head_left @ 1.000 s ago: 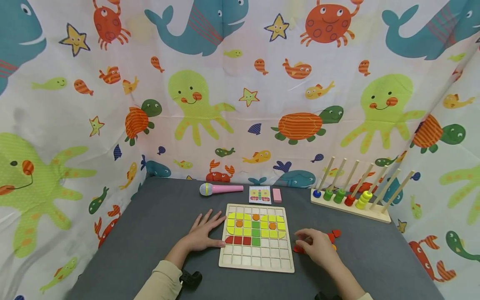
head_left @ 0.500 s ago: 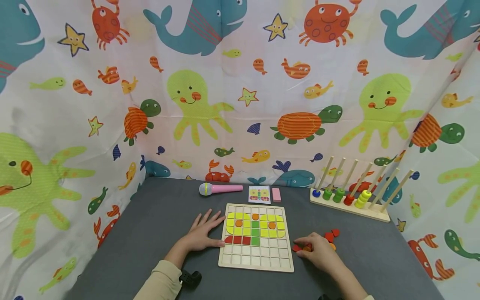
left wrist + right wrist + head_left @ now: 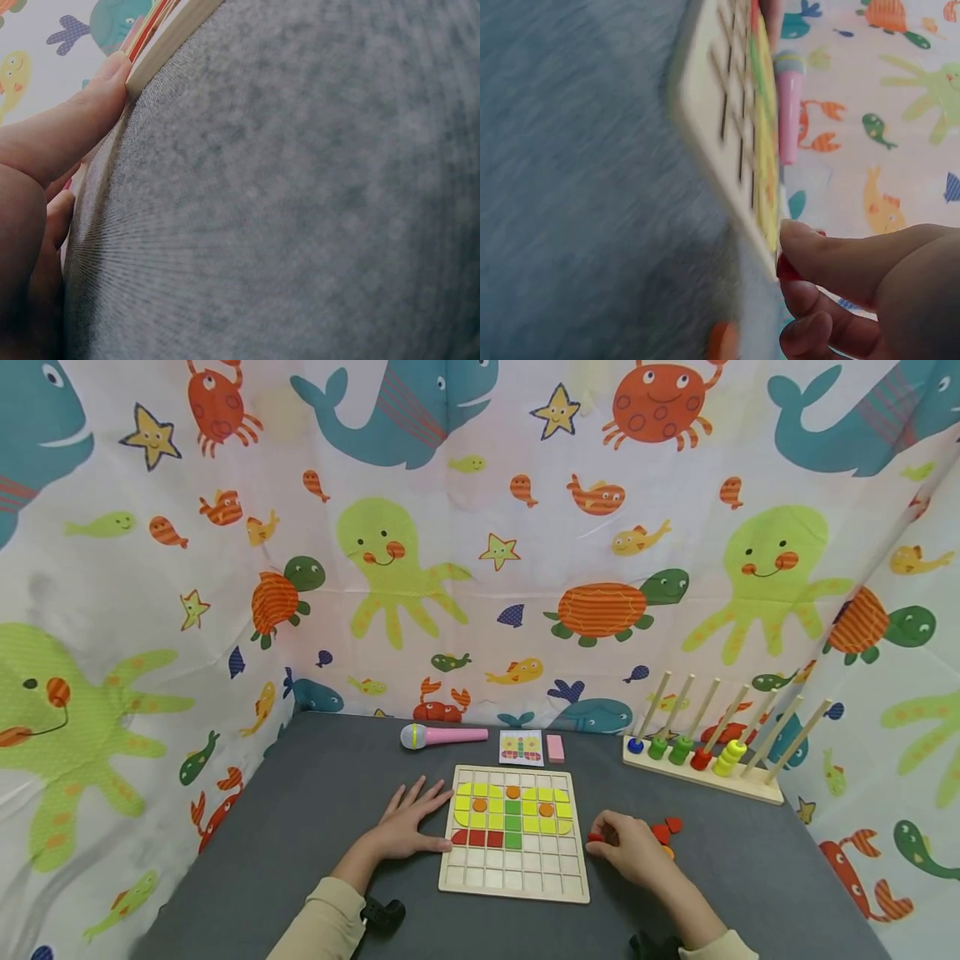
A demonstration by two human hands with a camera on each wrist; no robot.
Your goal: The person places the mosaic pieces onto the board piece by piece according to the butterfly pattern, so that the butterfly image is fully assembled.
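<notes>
A wooden grid board [image 3: 517,885] lies on the dark table, with yellow, green, red and orange tiles filling part of its upper cells. My left hand [image 3: 405,831] is spread flat beside it, the thumb touching the board's left edge; in the left wrist view the thumb [image 3: 90,105] presses that edge. Just off the board's right side, my right hand [image 3: 630,845] pinches a small red tile [image 3: 595,837] between thumb and fingers. The right wrist view has this red tile [image 3: 787,268] mostly covered by the fingers.
Several loose red pieces [image 3: 662,833] lie beyond the right hand. Behind the board are a pink toy microphone [image 3: 450,737], a patterned card [image 3: 521,748] and a pink block [image 3: 555,749]. A wooden peg stand [image 3: 701,770] with coloured rings stands at the back right.
My right hand reached down to the loose pieces beside the board and now pinches a red tile there. The left hand stays in place at the board's edge.
</notes>
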